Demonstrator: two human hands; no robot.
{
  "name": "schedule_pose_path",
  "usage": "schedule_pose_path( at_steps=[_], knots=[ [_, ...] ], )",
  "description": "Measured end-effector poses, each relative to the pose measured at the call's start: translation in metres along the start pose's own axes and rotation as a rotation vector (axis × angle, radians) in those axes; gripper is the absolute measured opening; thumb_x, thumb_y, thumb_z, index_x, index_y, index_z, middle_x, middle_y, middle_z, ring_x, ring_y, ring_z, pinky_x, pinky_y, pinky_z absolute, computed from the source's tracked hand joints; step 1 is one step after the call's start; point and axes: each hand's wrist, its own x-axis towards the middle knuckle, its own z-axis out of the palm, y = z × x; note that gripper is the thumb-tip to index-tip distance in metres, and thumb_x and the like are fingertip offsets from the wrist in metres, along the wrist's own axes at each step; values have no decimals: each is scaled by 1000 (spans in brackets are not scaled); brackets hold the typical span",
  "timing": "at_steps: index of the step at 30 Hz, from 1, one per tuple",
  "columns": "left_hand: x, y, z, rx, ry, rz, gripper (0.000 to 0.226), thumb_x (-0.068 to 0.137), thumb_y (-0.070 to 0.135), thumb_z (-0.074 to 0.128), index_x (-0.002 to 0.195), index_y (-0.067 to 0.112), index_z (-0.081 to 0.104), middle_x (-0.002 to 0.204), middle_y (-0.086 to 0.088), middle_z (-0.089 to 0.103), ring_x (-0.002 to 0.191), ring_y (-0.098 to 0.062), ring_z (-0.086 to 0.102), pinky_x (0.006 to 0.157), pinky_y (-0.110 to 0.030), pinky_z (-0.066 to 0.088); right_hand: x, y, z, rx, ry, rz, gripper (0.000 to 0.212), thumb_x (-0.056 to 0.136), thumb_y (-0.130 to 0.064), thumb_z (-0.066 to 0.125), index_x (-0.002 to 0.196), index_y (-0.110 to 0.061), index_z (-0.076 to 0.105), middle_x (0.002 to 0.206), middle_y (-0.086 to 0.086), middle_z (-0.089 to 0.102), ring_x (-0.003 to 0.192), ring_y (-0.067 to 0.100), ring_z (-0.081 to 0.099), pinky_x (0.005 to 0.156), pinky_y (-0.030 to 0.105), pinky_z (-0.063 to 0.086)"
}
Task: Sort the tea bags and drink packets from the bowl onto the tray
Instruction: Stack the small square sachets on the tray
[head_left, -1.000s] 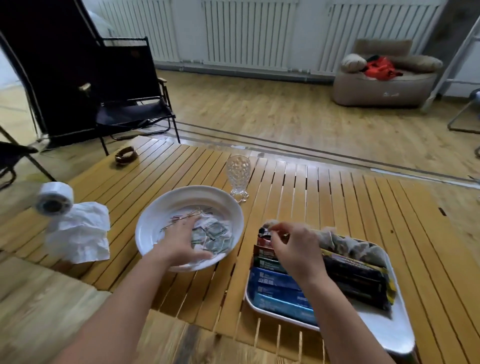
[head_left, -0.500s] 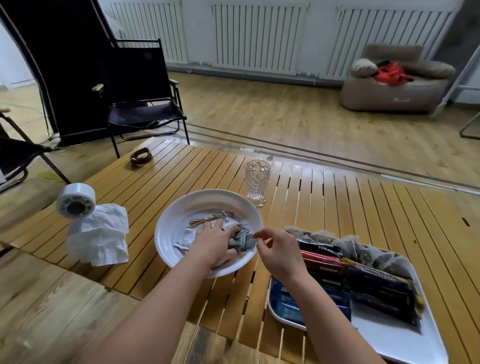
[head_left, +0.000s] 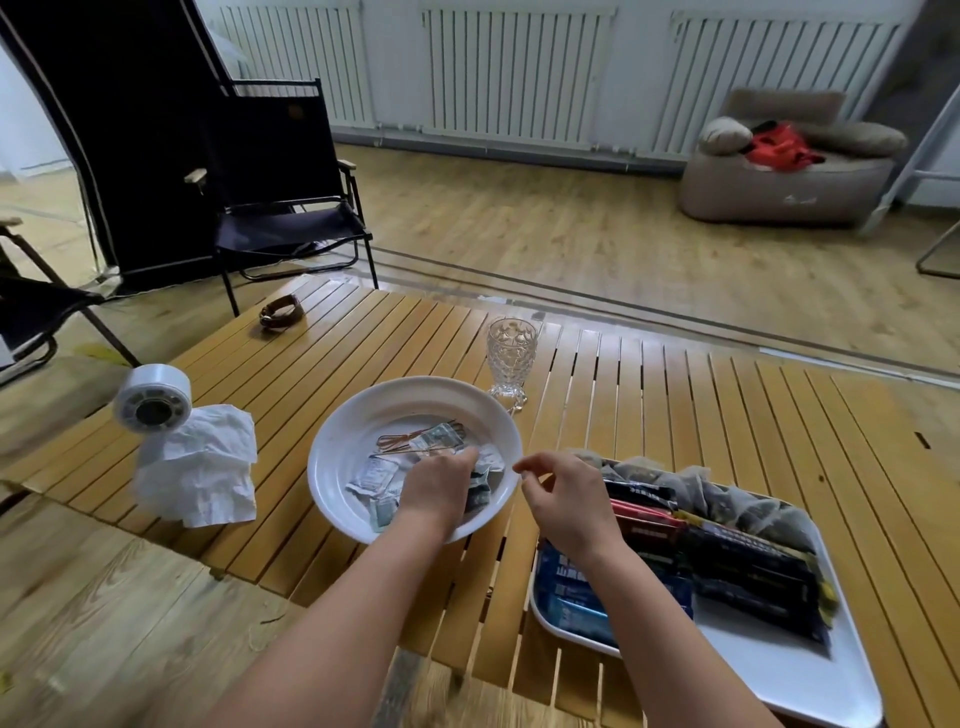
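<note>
The left hand (head_left: 439, 486) reaches down into the round white glossy bowl (head_left: 332, 467), its fingers curled over a small crinkled grey-green foil packet (head_left: 478, 486) near the bowl's right side; whether they actually pinch it cannot be told, since the knuckles hide the fingertips. The right hand (head_left: 563, 499) hovers just beside the bowl's right rim, thumb and forefinger drawn close together, the other fingers loosely bent, nothing visible between them. More flat square foil packets (head_left: 376, 475) lie scattered on the bowl's floor, with thin copper-coloured wire clips (head_left: 402, 441) toward its far side. To the right sits the white rounded-rectangle plastic tray (head_left: 810, 670), holding long shiny stick sachets (head_left: 748, 571) in black, red and blue, laid side by side, and a row of soft translucent mesh tea bags (head_left: 717, 491) along the far edge. Everything rests on a slatted honey-coloured wooden table (head_left: 675, 405). Behind the bowl stands a faceted clear glass goblet (head_left: 511, 358); at left, a roll of white tape (head_left: 150, 397) above crumpled white tissue (head_left: 200, 470).
</note>
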Motion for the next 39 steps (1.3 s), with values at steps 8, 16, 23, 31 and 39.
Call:
schedule_pose_path(
  at_steps=[8, 16, 23, 31, 39],
  knots=[
    [14, -39, -24, -868, 324, -281, 18, 87, 10, 67, 86, 28, 68, 76, 9, 68, 74, -11, 65, 67, -21, 55, 0, 4, 6, 114, 23, 45, 17, 93, -19, 57, 102, -21, 71, 91, -7, 67, 74, 2, 59, 62, 11, 43],
    [19, -24, -39, -1882, 457, -600, 20, 83, -2, 68, 96, 12, 72, 83, -6, 72, 76, -20, 69, 63, -28, 55, 14, -18, 13, 690, -129, 316, 37, 95, -28, 58, 130, -22, 49, 105, 6, 65, 88, 16, 66, 65, 21, 56],
    [13, 31, -38, -1996, 477, -645, 20, 85, -4, 64, 92, 14, 70, 93, -14, 70, 91, -34, 65, 80, -43, 55, 27, -40, 30, 1107, -180, 287, 41, 90, -25, 66, 122, -41, 46, 123, 11, 60, 102, 19, 65, 72, 26, 56],
    [-9, 107, -43, -1837, 280, -332, 16, 94, 4, 56, 107, -2, 63, 91, -18, 68, 85, -23, 65, 69, -30, 55, -1, 6, -4, 874, 363, 146, 11, 87, -29, 68, 84, -19, 70, 77, 12, 70, 69, 23, 64, 63, 42, 52],
    [-36, 207, -30, -2018, -53, -459, 30, 101, 26, 42, 120, 15, 62, 105, -8, 72, 95, -19, 70, 72, -25, 58, -45, 53, -57, 624, 587, 351, 13, 93, -23, 62, 89, -14, 70, 84, 2, 74, 80, 17, 70, 77, 46, 58]
  ],
)
